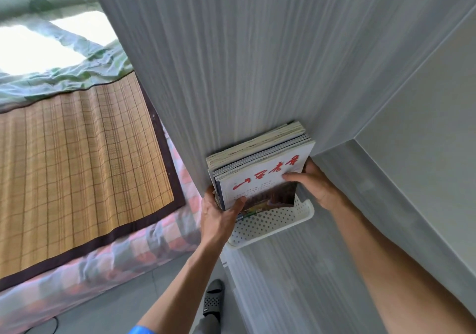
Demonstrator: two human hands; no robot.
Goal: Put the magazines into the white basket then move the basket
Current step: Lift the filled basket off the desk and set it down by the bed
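A thick stack of magazines (260, 163) stands on edge in the white perforated basket (273, 223), its front cover white with red characters. The basket sits on a grey wood-grain surface against a grey panel. My left hand (219, 212) grips the stack's left lower corner, thumb on the cover. My right hand (314, 181) holds the stack's right edge, fingers across the cover. The stack's lower part is hidden inside the basket.
A tall grey wood-grain panel (244, 63) rises right behind the magazines. A bed with a bamboo mat (77, 166) and green bedding lies at the left. Below, a grey slipper (213, 300) is on the tiled floor.
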